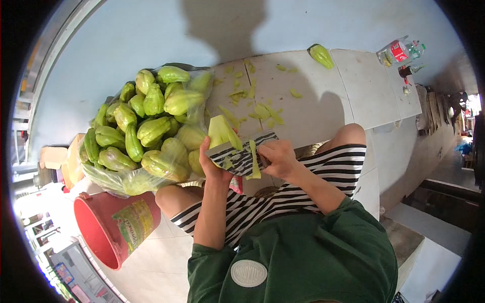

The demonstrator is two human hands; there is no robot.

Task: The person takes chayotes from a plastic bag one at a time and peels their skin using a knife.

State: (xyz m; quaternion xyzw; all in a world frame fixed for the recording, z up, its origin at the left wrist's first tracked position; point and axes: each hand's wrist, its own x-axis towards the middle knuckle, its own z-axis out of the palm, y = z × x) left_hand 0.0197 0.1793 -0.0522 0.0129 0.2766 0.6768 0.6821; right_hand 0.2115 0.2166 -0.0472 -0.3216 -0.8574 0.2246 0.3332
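My left hand (216, 169) is wrapped round a partly peeled green chayote (220, 132) above my lap. In my right hand (277, 157) is the handle end of a wide metal blade (242, 153), which lies across the chayote and reflects black and white stripes. A strip of peel (253, 160) hangs over the blade. Just left of my hands, a clear plastic bag (121, 185) holds several whole chayotes (154, 130). Pieces of peel (262, 112) are scattered over the tiled ledge (323, 96) in front of me.
A single chayote (321, 56) rests by the wall, with a plastic bottle (399, 52) and a small dark bottle (410, 70) farther right. At lower left stands a red bucket (96, 222). A cardboard box (74, 160) is behind the bag.
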